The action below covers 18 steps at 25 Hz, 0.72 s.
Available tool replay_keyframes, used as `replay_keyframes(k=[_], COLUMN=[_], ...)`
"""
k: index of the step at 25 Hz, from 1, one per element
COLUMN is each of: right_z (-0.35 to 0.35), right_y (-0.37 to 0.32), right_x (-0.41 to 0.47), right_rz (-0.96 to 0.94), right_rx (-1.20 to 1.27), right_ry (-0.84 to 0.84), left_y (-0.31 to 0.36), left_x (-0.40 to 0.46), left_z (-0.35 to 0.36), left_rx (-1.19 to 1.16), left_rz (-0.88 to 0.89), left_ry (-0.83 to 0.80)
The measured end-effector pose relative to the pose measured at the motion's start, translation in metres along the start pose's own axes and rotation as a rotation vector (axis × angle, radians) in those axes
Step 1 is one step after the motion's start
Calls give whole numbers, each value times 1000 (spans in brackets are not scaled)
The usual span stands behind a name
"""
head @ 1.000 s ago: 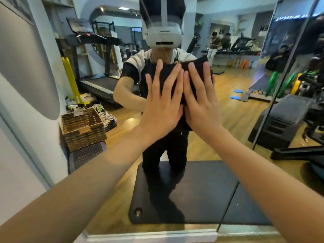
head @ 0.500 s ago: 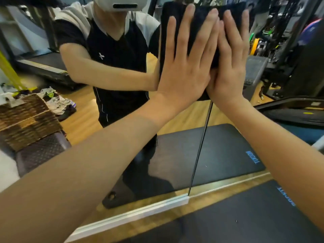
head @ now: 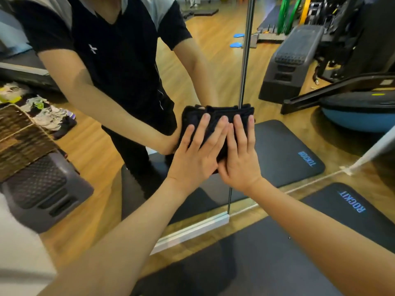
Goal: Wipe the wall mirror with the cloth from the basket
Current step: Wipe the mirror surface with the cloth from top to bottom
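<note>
wiping under way: left hand (head: 193, 154) and right hand (head: 238, 159), fingers straight, press the folded dark cloth (head: 215, 116) flat against the wall mirror (head: 213, 60) at frame centre, over a panel seam; the cloth is already out of the basket (head: 19, 142), and how much glass remains cannot be told.

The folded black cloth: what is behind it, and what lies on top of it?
Both hands, left hand and right hand, press flat on the cloth. Behind it is the wall mirror, at the vertical seam between panels; the glass under the cloth is covered.
</note>
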State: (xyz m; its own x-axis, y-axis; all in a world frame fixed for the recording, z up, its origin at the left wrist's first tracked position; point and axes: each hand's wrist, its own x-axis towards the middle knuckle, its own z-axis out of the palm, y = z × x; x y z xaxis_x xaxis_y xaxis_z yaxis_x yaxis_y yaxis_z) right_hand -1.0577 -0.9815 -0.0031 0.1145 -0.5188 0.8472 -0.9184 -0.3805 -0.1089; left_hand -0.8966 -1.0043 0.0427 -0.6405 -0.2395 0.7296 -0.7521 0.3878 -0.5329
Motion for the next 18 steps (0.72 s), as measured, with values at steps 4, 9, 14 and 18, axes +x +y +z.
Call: replay_keyframes(k=[4, 9, 14, 18], right_z=[24, 65, 107, 141], right_y=[-62, -166, -279, -370], right_x=[-19, -17, -2, 8], right_rz=[-47, -128, -157, -204], right_rx=[2, 68, 53, 118], right_ry=[-139, -197, -146, -121], left_y=[-38, -117, -202, -270], left_x=[-68, -164, -237, -302], left_z=[-14, -43, -78, -108], left_rx=[75, 92, 113, 132], left_rz=[-13, -33, -83, -155], left_ry=[-66, -178, -230, -259])
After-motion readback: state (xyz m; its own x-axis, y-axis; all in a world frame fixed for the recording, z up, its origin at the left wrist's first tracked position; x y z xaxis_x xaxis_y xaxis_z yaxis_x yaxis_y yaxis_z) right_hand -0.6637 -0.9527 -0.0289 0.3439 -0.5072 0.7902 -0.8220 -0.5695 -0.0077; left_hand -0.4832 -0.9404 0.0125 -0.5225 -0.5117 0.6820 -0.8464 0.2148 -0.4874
